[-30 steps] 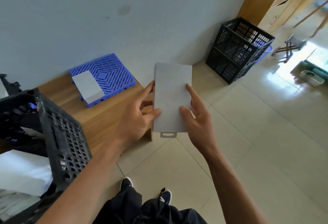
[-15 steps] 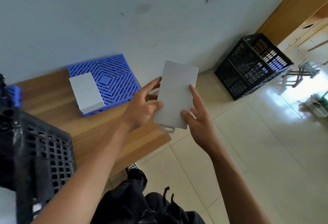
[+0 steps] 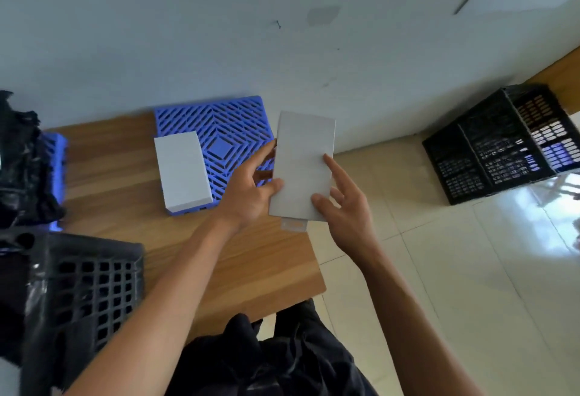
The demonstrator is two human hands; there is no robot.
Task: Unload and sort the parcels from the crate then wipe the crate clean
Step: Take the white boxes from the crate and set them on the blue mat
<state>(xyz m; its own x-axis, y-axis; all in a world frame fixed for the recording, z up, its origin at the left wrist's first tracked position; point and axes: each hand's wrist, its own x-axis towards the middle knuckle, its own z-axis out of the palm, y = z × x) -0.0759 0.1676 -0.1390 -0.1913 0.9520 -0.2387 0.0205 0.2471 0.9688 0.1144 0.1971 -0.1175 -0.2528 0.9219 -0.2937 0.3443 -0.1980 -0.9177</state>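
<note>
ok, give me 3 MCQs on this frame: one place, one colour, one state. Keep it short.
1. Where does the white box lie?
A. on the blue pallet
B. on the floor
C. inside the far black crate

2. What colour is the slatted pallet on the table?
A. red
B. blue
C. green

3. How is the flat grey parcel held?
A. lying free on the table
B. by the right hand alone
C. between both hands

Key: 1 A, the white box rests on the blue pallet. 2 B, its slats are blue. 3 C, the left hand and right hand hold the grey parcel by its edges.
</note>
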